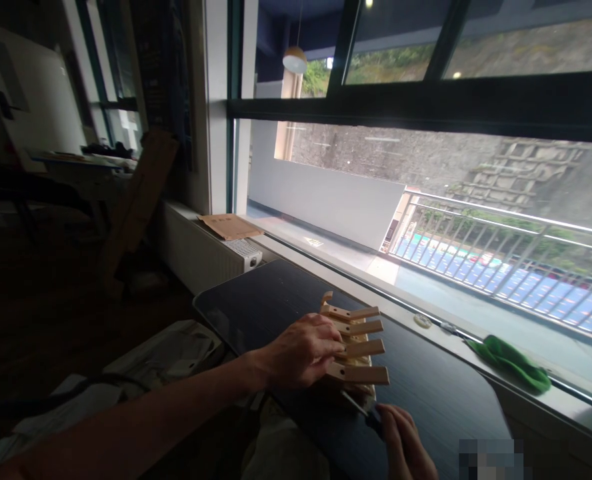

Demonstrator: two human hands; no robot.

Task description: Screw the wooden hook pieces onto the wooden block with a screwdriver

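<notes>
A pale wooden assembly [352,328] lies near the middle of the dark table, with several flat finger-like slats pointing right and dark round spots along them. A short curved wooden piece stands at its far end. My left hand [303,350] rests over its left side, fingers curled onto the slats and gripping it. In my right hand [407,443], at the near side, is a screwdriver [357,403] with a thin metal shaft and a dark handle. Its tip points up and left towards the assembly's near end; whether it touches cannot be made out.
The dark table [256,300] has rounded corners and stands against the windowsill. A green cloth [513,363] and a small roll of tape [423,321] lie on the sill. A brown envelope [231,226] rests on the radiator [201,250]. Left of the table, a long board [139,200] leans.
</notes>
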